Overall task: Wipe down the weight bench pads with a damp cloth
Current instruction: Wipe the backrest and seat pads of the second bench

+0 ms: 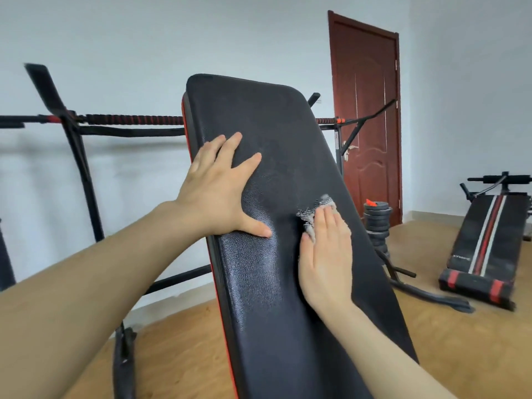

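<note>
Black pad [260,286], left hand [218,188] on left edge, right hand [326,254] over cloth [312,211]

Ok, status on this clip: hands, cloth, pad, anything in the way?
Left hand flat on the inclined pad, near its left edge. Right hand flat, pressing the grey cloth onto the pad. Nothing in the way on the pad.

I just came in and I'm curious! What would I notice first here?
Right in the middle, a big black bench pad tilts up. The left hand lies flat on it, and the right hand presses a grey cloth against it. Behind stands a dark red door, and a striped sit-up bench sits on the floor at far right.
</note>
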